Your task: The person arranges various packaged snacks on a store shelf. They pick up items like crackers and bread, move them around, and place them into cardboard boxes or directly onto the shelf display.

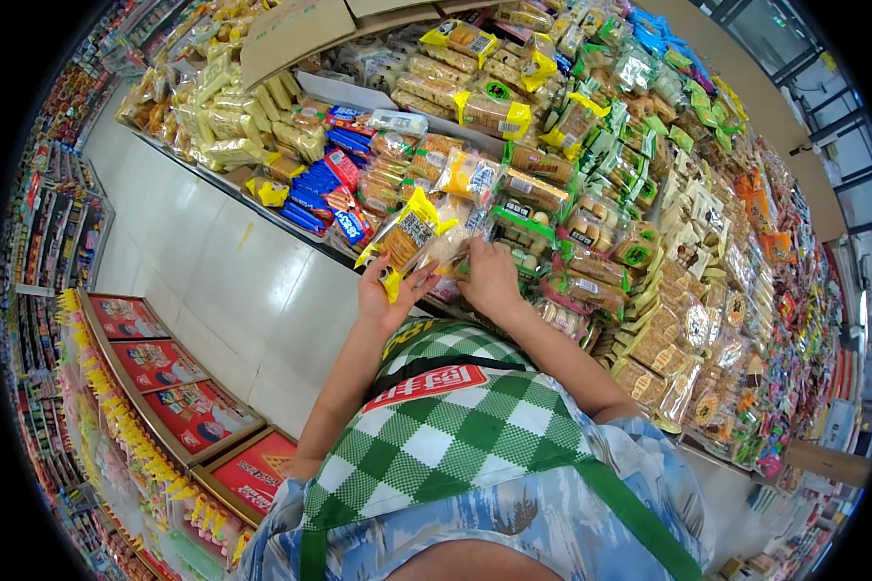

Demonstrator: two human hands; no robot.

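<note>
Left hand (389, 293): palm turned up, fingers and thumb grasping the lower end of a yellow packet (414, 230) with a clear window; brown biscuits visible through it. Packet tilted, upper end leaning right, at the near edge of a large snack display, in front of the person's body.

Right hand (492, 276): just right of the packet, back of hand up, fingers bent and reaching in among clear-wrapped goods. Fingertips partly hidden — cannot tell whether they grasp anything or only touch.

Surroundings: blue packets (310, 197) left of the yellow packet, on the display edge. Farther left, a heap of pale yellow wrapped sticks (225, 121). A cardboard flap (295, 41) projects over the far side. Green-trimmed clear packs (525, 230) lie just beyond the right hand; brown cakes (664, 339) in clear wrap farther right.

Person wears a green-and-white checked apron (475, 426) over a blue patterned shirt (552, 528). Pale tiled floor (213, 261) to the left — red panels (199, 416) beside it, lower left.
</note>
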